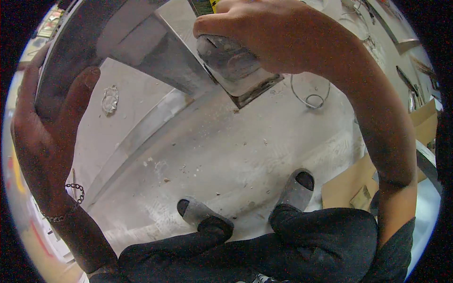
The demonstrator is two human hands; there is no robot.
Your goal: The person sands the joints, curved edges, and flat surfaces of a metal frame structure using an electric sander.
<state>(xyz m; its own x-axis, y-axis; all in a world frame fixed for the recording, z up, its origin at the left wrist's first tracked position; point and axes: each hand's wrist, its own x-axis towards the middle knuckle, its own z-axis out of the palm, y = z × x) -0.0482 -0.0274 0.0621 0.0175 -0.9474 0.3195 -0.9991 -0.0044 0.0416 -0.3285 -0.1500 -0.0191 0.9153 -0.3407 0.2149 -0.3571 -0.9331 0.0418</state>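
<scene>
My left hand [49,113] grips the edge of a large dark grey panel [127,35], its thumb on the near face and its fingers at the outer side. My right hand [264,33] is closed over a dusty grey tool with a rounded end [226,54]; its exact kind is hard to tell. A black and yellow part [205,5] shows above that hand, cut off by the top of the picture. Under the tool lies a flat, pale metal-like surface with a dark, worn corner [245,96]. It adjoins the panel's slanted edge.
Dusty floor [226,146] with crumbs of debris stretches below, with my sandalled feet [205,214] on it. A curved pale strip [141,122] and a crumpled scrap [110,100] lie at left. At right are looped wire [314,100], cardboard [347,184] and dark tools [408,80].
</scene>
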